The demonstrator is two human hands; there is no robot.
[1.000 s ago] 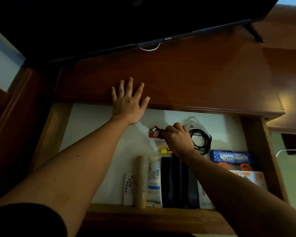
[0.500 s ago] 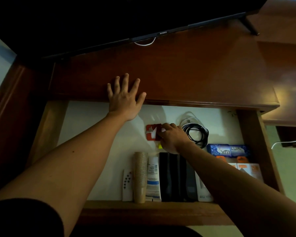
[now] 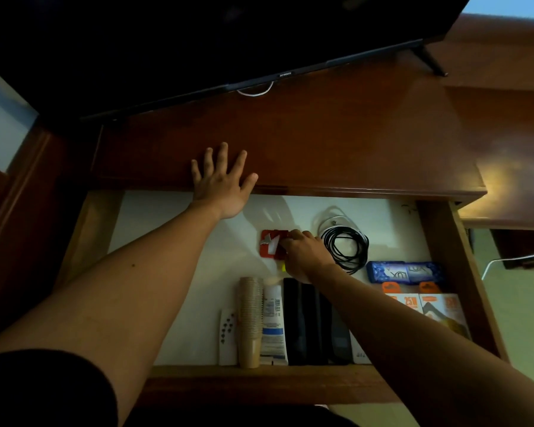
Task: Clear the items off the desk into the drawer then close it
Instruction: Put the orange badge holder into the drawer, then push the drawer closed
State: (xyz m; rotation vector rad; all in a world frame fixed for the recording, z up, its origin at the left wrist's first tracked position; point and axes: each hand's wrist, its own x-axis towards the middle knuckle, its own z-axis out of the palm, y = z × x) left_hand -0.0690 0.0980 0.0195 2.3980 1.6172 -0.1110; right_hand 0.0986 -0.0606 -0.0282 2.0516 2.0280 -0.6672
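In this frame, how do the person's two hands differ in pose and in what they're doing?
The left hand lies flat and open with fingers spread on the desk edge; the right hand is curled, fingers at the red item. The left hand rests above the drawer; the right hand reaches down inside it. Both are bare, arms extended forward.

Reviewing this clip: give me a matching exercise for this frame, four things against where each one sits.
Things:
1. left hand
2. red flat packet
3. coiled black cable
4. stack of brown paper cups

Places:
A. lying along the drawer's near edge, beside a white tube
B. flat on the brown wooden desk top edge
C. drawer floor, at the right hand's fingertips
D. drawer floor, right of the right hand

Pairs: 1-B, 2-C, 3-D, 4-A
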